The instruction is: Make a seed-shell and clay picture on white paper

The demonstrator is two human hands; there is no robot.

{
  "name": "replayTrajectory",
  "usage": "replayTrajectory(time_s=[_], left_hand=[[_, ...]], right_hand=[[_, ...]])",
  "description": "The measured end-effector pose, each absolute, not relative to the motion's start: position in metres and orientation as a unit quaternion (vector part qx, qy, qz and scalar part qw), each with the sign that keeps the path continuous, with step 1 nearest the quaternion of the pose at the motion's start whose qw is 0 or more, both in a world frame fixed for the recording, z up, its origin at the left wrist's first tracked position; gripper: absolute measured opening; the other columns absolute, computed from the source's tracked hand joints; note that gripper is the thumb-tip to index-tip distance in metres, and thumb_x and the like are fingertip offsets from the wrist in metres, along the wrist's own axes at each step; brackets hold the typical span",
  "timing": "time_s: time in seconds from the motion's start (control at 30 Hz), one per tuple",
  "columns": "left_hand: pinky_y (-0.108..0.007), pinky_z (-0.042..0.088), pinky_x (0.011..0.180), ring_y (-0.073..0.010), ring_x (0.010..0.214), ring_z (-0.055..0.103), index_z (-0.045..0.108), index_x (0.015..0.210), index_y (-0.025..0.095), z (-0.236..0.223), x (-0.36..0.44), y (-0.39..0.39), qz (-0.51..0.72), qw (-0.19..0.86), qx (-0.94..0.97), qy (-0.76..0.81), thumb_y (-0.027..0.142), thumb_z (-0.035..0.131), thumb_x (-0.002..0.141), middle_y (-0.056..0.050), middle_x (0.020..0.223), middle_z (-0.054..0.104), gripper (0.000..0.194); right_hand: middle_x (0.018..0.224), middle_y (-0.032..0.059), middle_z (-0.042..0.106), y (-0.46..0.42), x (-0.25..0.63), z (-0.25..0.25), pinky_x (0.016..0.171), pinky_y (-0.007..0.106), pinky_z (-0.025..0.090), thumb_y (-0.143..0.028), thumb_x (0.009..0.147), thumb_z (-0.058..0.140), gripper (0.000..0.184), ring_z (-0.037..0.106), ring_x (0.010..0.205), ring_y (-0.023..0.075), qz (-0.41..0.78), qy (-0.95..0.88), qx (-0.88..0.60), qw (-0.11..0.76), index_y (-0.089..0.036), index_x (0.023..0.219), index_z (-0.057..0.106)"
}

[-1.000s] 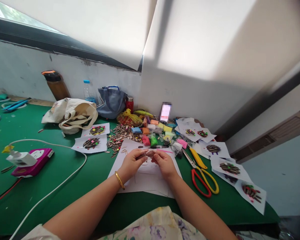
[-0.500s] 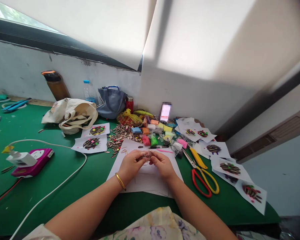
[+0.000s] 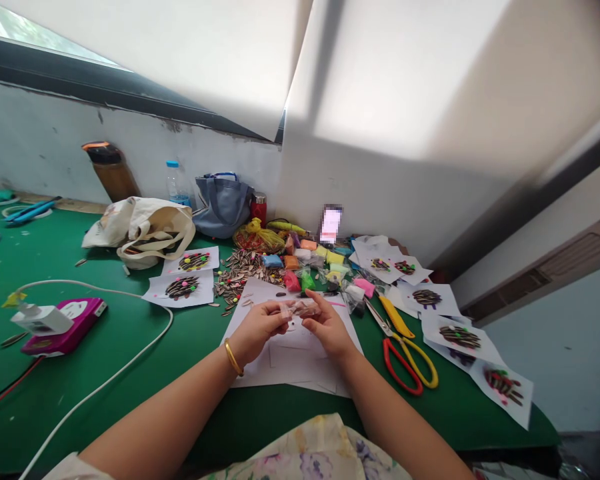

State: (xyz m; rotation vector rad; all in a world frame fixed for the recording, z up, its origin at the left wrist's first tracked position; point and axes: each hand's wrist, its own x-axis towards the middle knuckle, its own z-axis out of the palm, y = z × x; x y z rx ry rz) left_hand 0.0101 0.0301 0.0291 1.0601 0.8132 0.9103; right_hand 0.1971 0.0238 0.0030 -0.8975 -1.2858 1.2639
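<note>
Above the white paper [image 3: 300, 365], a small crinkled clear plastic bag [image 3: 303, 309] with something brownish in it is stretched between both hands. My left hand [image 3: 261, 328], a gold bangle at its wrist, pinches the bag's left end between thumb and fingers. At the right end, my right hand [image 3: 329, 328] has the bag between its thumb and raised index finger; its other fingers are partly hidden. Just beyond the hands lie a black pen [image 3: 325, 293] and a few loose sunflower seeds. A small dark dot shows on the paper under the bag.
Sunflower seeds [image 3: 245, 267] are heaped behind the paper, beside coloured clay packets [image 3: 291, 262]. Scissors [image 3: 400, 347] and a yellow utility knife [image 3: 396, 317] lie at the right, near seed pictures [image 3: 460, 337]. At left are a purple power strip [image 3: 67, 327], a white cable and a cloth bag [image 3: 145, 227].
My hands have moved slightly apart, showing more of the plastic bag between them. My right index finger has lifted and straightened. The things on the table stay put.
</note>
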Motion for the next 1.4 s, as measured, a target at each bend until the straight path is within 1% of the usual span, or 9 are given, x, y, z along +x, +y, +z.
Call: replayTrajectory(time_s=[0.1, 0.23, 0.5, 0.73, 0.83, 0.97, 1.03, 1.2, 1.4], left_hand=[[-0.022, 0.037, 0.054, -0.0087, 0.057, 0.047, 0.071, 0.088, 0.012, 0.03, 0.012, 0.027, 0.389, 0.696, 0.483, 0.361, 0.039, 0.079, 0.067, 0.0, 0.063, 0.056, 0.035], [-0.023, 0.037, 0.055, -0.0096, 0.057, 0.047, 0.071, 0.081, 0.012, 0.031, 0.014, 0.026, 0.376, 0.678, 0.516, 0.366, 0.04, 0.078, 0.066, 0.0, 0.063, 0.056, 0.032], [-0.023, 0.037, 0.057, -0.0097, 0.059, 0.049, 0.072, 0.092, 0.012, 0.033, 0.01, 0.029, 0.393, 0.681, 0.487, 0.379, 0.039, 0.077, 0.067, -0.001, 0.067, 0.058, 0.036], [-0.024, 0.039, 0.058, -0.0106, 0.061, 0.051, 0.074, 0.095, 0.013, 0.03, 0.009, 0.03, 0.376, 0.655, 0.521, 0.398, 0.046, 0.076, 0.068, -0.005, 0.074, 0.065, 0.043], [-0.024, 0.041, 0.059, -0.0115, 0.064, 0.054, 0.075, 0.091, 0.013, 0.03, 0.009, 0.03, 0.38, 0.637, 0.526, 0.415, 0.046, 0.077, 0.067, -0.006, 0.077, 0.067, 0.041], [-0.022, 0.038, 0.053, -0.0088, 0.055, 0.051, 0.072, 0.083, 0.012, 0.033, 0.007, 0.03, 0.364, 0.694, 0.472, 0.403, 0.048, 0.075, 0.071, -0.002, 0.066, 0.061, 0.038], [-0.021, 0.038, 0.052, -0.0081, 0.054, 0.052, 0.069, 0.077, 0.012, 0.034, 0.007, 0.028, 0.346, 0.719, 0.454, 0.397, 0.048, 0.076, 0.07, -0.001, 0.066, 0.06, 0.038], [-0.023, 0.043, 0.056, -0.0092, 0.056, 0.055, 0.067, 0.076, 0.011, 0.032, 0.007, 0.027, 0.31, 0.722, 0.465, 0.409, 0.048, 0.077, 0.069, -0.002, 0.07, 0.062, 0.039], [-0.022, 0.042, 0.057, -0.0095, 0.058, 0.054, 0.07, 0.083, 0.012, 0.034, 0.006, 0.029, 0.345, 0.688, 0.492, 0.405, 0.046, 0.076, 0.07, -0.002, 0.068, 0.062, 0.037]], right_hand=[[0.102, 0.0025, 0.07, 0.022, 0.196, 0.003, 0.08, 0.034, 0.051, -0.034, 0.064, 0.083, 0.054, 0.065, 0.088, 0.0195, 0.522, -0.554, -0.39, 0.519, -0.027, 0.115, 0.065], [0.087, 0.0032, 0.071, 0.021, 0.194, -0.001, 0.076, 0.035, 0.051, -0.035, 0.066, 0.081, 0.029, 0.065, 0.078, 0.0189, 0.5, -0.553, -0.418, 0.519, -0.022, 0.089, 0.07], [0.086, 0.0013, 0.071, 0.025, 0.2, 0.002, 0.071, 0.033, 0.051, -0.036, 0.066, 0.082, 0.044, 0.063, 0.072, 0.0166, 0.515, -0.528, -0.407, 0.538, -0.025, 0.106, 0.07], [0.072, 0.0017, 0.067, 0.026, 0.2, -0.002, 0.064, 0.031, 0.048, -0.046, 0.073, 0.075, 0.026, 0.057, 0.064, 0.0155, 0.476, -0.541, -0.418, 0.553, -0.021, 0.083, 0.072], [0.077, 0.0008, 0.065, 0.027, 0.202, -0.004, 0.066, 0.03, 0.048, -0.046, 0.074, 0.075, 0.033, 0.057, 0.068, 0.0154, 0.471, -0.552, -0.412, 0.551, -0.024, 0.099, 0.071], [0.103, 0.0025, 0.062, 0.024, 0.204, -0.001, 0.072, 0.028, 0.047, -0.043, 0.07, 0.08, 0.063, 0.056, 0.083, 0.0166, 0.403, -0.626, -0.4, 0.535, -0.031, 0.128, 0.058], [0.105, 0.0038, 0.061, 0.021, 0.203, 0.003, 0.071, 0.028, 0.047, -0.042, 0.071, 0.079, 0.055, 0.056, 0.087, 0.0174, 0.365, -0.667, -0.398, 0.513, -0.03, 0.123, 0.062], [0.088, 0.0029, 0.061, 0.018, 0.198, 0.006, 0.074, 0.029, 0.048, -0.038, 0.083, 0.069, 0.016, 0.057, 0.084, 0.0172, 0.331, -0.696, -0.384, 0.508, -0.025, 0.093, 0.072], [0.102, 0.0053, 0.062, 0.022, 0.202, -0.001, 0.074, 0.03, 0.05, -0.048, 0.076, 0.072, 0.047, 0.059, 0.089, 0.0195, 0.36, -0.645, -0.412, 0.534, -0.025, 0.117, 0.064]])
